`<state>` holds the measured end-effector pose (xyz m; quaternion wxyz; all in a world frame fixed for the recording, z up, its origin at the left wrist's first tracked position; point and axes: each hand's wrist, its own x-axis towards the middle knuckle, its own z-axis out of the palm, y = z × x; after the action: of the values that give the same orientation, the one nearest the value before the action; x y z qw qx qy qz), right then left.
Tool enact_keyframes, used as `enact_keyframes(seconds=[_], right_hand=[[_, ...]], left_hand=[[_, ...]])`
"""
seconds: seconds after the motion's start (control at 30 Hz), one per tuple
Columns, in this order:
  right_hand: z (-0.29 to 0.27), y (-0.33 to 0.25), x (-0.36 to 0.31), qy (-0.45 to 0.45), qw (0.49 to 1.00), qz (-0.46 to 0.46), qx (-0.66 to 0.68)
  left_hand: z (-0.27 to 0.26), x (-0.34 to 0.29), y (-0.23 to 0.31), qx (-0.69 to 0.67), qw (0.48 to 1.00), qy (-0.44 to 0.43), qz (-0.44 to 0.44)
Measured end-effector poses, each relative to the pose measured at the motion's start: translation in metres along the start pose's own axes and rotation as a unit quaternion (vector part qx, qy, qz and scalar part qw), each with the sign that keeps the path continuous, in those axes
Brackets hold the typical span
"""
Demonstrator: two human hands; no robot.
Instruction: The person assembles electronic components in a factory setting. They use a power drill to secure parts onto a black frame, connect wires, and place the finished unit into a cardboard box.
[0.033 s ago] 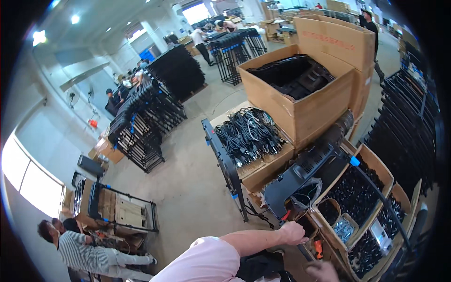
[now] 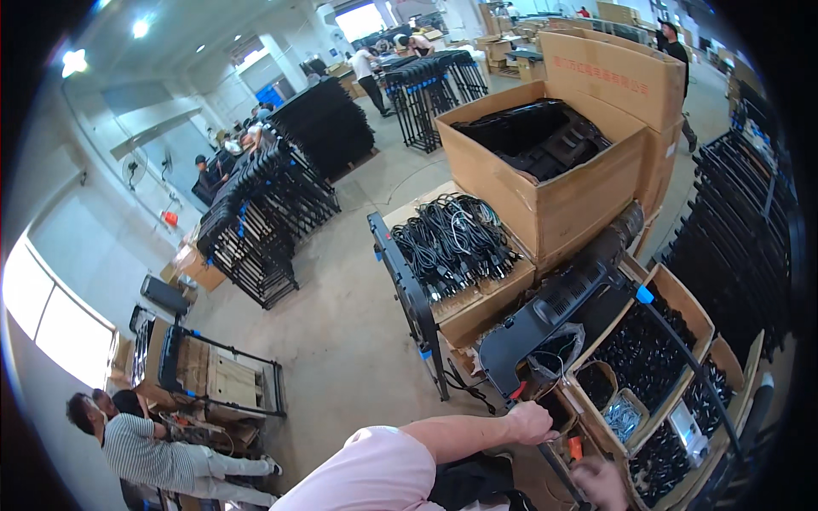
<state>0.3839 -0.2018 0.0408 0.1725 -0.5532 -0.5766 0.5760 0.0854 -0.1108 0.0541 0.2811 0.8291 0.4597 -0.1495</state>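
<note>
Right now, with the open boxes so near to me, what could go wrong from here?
1. The right grip is close to the orange object and might knock it; blur hides whether they touch.
2. The small black parts lie loose in an open cardboard box, near the silver parts; a bump could mix them.
3. The cables are heaped on a carton with plugs near its edge; some could slide off.

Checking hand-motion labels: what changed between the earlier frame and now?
The blurred right hand moved slightly up and rightward, now overlapping the lower part of the orange tool in view; grip unclear. The left hand stayed closed at the black bar.
</note>
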Motion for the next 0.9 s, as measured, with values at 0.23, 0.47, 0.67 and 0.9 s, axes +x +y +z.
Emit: enact_keyframes(seconds=[0.23, 0.47, 0.67, 0.9], right_hand=[[-0.226, 0.050, 0.180, 0.402, 0.879, -0.169, -0.194], [-0.302, 0.066, 0.266, 0.333, 0.911, 0.014, -0.242], [-0.284, 0.046, 0.295, 0.288, 0.924, 0.042, -0.247], [-0.300, 0.047, 0.288, 0.377, 0.888, -0.019, -0.261]], left_hand=[[0.001, 0.010, -0.002, 0.010, 1.000, 0.017, 0.015], [0.017, 0.009, -0.010, -0.019, 0.998, 0.053, 0.000], [0.025, 0.000, -0.014, -0.040, 0.990, 0.132, 0.013], [0.064, -0.052, -0.017, -0.157, 0.863, 0.419, 0.236]])
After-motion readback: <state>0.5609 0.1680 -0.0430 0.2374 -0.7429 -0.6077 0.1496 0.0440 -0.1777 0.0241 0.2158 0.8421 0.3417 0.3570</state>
